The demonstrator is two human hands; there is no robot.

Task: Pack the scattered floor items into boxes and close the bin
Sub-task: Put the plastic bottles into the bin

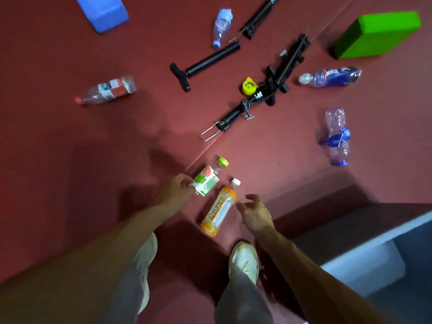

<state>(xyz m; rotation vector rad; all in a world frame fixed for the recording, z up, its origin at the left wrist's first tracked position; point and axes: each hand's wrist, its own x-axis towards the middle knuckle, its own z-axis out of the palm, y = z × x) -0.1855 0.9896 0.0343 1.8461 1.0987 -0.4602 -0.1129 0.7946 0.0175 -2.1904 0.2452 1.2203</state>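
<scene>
On the red floor point(58, 148), far left, a blue block point(101, 12) lies at the top edge. Below it a red-capped bottle point(107, 90) lies on its side, its red-and-white label too blurred to read. Your left hand point(174, 191) pinches the bottom end of a green-label bottle point(207, 180), its green cap pointing away from you; no wording is legible. Beyond it lie a black hand pump point(205, 64) and a blue-capped bottle point(222, 26). Just right of the held bottle, an orange bottle point(219, 211) with a white cap lies on the floor; its label carries lettering, but it is unreadable. Your right hand point(254, 213) hovers beside it, fingers spread and loosely curled, holding nothing. Further right are a yellow round item point(249, 85) touching a long black folding frame point(278, 78), a bottle with a dark blue label point(332, 77), a crushed bottle point(337, 136) with a torn blue label, a green block point(376, 33), and a grey bin point(374, 253) in the lower right corner.
</scene>
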